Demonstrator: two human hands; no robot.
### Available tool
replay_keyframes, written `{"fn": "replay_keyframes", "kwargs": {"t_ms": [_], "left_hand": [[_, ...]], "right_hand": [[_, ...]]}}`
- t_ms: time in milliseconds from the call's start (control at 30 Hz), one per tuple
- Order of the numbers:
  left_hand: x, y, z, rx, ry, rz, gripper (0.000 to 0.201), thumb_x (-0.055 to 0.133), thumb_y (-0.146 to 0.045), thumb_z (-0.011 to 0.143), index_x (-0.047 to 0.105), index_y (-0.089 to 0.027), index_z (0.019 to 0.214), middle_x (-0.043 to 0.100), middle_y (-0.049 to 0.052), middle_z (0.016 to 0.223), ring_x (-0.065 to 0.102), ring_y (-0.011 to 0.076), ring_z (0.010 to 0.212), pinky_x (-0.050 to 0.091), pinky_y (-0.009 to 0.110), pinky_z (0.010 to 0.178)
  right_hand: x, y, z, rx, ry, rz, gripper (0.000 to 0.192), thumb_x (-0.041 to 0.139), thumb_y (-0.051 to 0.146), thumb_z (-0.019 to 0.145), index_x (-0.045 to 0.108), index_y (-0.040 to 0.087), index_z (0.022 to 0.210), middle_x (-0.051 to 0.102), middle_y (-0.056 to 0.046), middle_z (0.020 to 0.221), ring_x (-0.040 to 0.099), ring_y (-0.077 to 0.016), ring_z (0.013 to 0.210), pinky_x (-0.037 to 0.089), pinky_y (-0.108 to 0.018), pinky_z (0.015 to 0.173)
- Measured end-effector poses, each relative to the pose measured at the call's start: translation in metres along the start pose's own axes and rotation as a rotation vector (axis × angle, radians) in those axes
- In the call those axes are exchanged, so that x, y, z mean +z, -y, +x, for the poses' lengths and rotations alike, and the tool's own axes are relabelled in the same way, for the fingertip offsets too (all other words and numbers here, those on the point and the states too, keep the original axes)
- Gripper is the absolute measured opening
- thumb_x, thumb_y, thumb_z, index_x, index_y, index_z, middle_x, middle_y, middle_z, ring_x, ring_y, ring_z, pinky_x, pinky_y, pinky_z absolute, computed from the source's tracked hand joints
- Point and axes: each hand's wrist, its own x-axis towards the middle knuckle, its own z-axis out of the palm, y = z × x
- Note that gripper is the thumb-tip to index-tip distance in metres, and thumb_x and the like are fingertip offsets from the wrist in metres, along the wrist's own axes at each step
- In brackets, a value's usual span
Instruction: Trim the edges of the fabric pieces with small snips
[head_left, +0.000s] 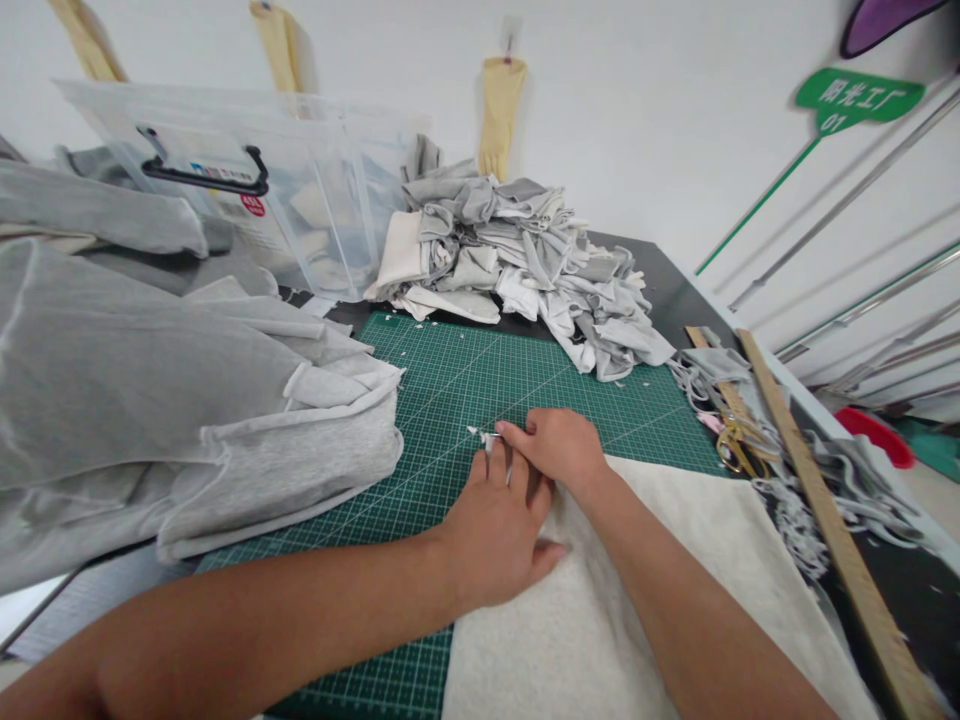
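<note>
A cream fabric piece lies flat over the right part of the green cutting mat. My left hand rests flat on the fabric's far left corner, its fingers stretched forward and slightly apart. Directly beside those fingertips, my right hand is closed in a pinch at the fabric's edge. A thin, shiny bit shows by its fingertips, but the held thing is mostly hidden. Small white scraps lie just beyond the fingers.
Large grey fabric is heaped at left, before a clear plastic bin. A cloth pile stands behind the mat. At right lie gold-handled scissors, fabric strips and a long wooden strip.
</note>
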Motion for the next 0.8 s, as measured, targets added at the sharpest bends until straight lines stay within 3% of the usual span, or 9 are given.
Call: {"fn": "replay_keyframes", "kwargs": {"t_ms": [800], "left_hand": [[0.0011,-0.0010,0.0001,-0.002,-0.006,-0.014,0.075,0.035,-0.062,0.088,0.031,-0.009,0.141,0.026,0.028,0.145,0.019,0.0484,0.134,0.020,0.060,0.103]], "right_hand": [[-0.0044,0.0063,-0.0044,0.017,0.005,0.002,0.068,0.026,0.075,0.082,0.067,0.021,0.075,0.067,-0.008,0.073,0.062,-0.0223,0.072,0.040,-0.031,0.062]]}}
